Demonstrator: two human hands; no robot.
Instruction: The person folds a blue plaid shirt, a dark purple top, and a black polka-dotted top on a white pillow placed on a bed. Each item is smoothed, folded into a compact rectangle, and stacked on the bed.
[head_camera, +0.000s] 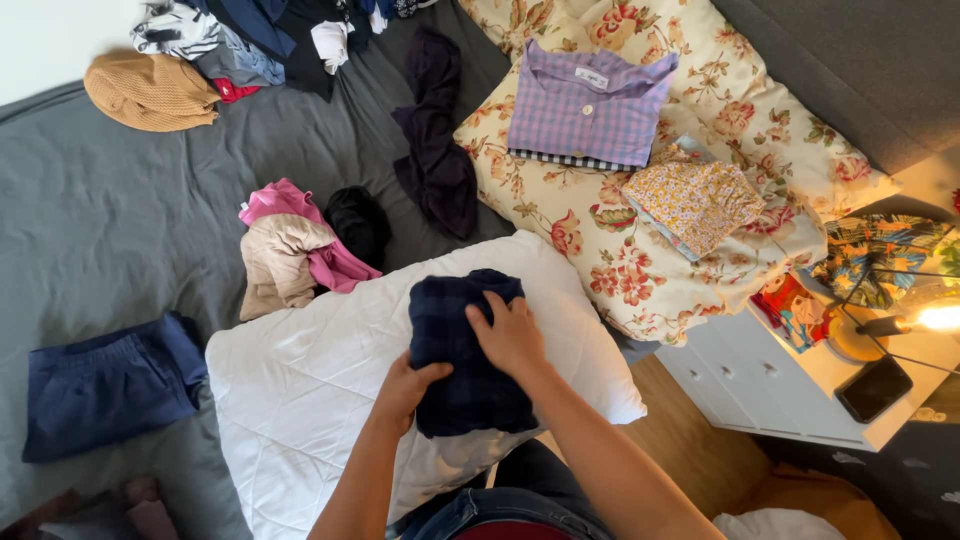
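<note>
Pressed flat with fingers spread, right hand on top of a folded dark navy checked garment. Gripping that garment's left edge at about 8 o'clock, left hand, fingertips tucked under the cloth and hidden. Lying mid-frame on a white quilted pillow. At 1 o'clock, on a floral pillow, a folded lilac checked shirt and a small yellow patterned piece. At 9 o'clock, folded navy shorts on the grey sheet. At 11 o'clock, a heap of clothes, cut off by the top edge, pieces hard to tell apart.
</note>
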